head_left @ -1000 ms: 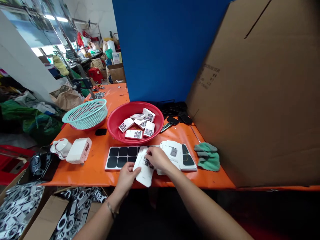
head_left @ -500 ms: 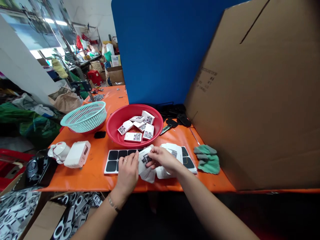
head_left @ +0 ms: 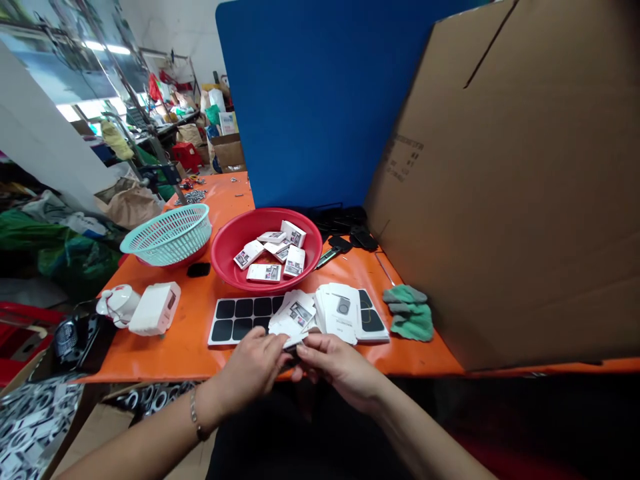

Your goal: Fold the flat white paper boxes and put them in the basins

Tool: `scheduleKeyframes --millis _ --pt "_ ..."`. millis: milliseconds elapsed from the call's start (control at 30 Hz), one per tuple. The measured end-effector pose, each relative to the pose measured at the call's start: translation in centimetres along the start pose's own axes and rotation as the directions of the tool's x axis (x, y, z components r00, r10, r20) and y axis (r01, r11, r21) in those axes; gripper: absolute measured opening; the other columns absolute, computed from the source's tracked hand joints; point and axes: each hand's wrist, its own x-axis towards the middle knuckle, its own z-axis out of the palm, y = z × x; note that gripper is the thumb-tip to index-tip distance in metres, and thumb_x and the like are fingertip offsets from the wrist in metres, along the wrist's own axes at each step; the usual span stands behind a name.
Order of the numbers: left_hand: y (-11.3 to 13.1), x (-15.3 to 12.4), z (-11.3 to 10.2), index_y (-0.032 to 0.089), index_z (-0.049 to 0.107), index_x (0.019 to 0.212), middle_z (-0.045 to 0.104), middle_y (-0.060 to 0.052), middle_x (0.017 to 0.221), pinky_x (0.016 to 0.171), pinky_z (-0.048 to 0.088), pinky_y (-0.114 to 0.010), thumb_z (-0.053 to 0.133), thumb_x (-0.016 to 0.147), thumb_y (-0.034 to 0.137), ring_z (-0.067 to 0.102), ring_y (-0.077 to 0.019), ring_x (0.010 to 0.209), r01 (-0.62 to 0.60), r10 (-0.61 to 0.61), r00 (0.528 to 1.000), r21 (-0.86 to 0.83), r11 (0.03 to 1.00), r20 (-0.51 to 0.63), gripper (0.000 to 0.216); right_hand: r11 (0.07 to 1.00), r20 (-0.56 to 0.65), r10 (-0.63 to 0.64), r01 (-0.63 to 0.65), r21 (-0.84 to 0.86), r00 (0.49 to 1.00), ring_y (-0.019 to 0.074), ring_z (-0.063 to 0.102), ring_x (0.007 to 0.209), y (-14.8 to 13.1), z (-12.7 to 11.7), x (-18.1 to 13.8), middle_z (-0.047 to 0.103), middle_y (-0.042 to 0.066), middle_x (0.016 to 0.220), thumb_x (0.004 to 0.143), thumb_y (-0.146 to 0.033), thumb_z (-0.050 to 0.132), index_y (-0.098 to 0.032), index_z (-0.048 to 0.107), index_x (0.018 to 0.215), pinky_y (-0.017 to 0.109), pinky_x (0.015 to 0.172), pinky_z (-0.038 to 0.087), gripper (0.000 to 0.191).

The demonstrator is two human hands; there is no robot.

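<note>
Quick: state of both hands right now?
Left hand: closed, holding a white card by one side.
Right hand: closed, holding the same card's other side.

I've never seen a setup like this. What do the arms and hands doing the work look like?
They are a person's own. The left hand and right hand are ungloved, with no sleeves in view. A slim, metallic-looking bracelet circles the left wrist; nothing is visible on the right one.
</note>
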Motion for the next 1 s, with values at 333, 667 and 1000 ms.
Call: scheduleKeyframes --millis 333,667,1000 --pt "4.4 1.0 3.5 0.017 0.057 0.089 0.064 -0.001 0.071 0.052 0.046 -0.022 0.054 0.090 0.056 0.058 -0.0141 0.057 0.315 -0.749 0.633 -0.949 0.018 0.196 0.039 0.851 -0.466 -0.484 0.275 -0.447 0.740 0.0214 0.063 0.094 1.9 0.3 -0.6 0.064 0.009 0.115 0.080 -0.043 0.072 -0.025 0.046 0.137 0.033 0.082 0.054 0.066" --pt "4.5 -2.9 3.9 0.021 0.050 0.132 0.066 -0.009 0.109 0.088 0.052 -0.030 0.070 0.084 0.037 0.064 -0.0194 0.097 0.322 -0.632 0.744 -0.945 0.051 0.220 0.055 0.967 -0.256 -0.248 0.225 -0.115 0.934 0.0176 0.066 0.089 5.0 -0.7 -3.1 0.068 0.005 0.105 0.085 -0.036 0.071 -0.028 0.031 0.141 0.032 0.083 0.050 0.069" --pt "4.7 -3.6 3.0 0.013 0.067 0.086 0.064 -0.005 0.084 0.072 0.048 -0.024 0.070 0.083 0.037 0.059 -0.0145 0.077 0.434 -0.509 0.803 -0.890 0.140 0.312 0.024 0.896 -0.247 -0.248 0.125 -0.427 0.937 0.0201 0.061 0.084 4.7 -0.9 -4.8 0.065 0.006 0.088 0.085 -0.045 0.066 -0.018 0.069 0.086 0.032 0.078 0.049 0.027"
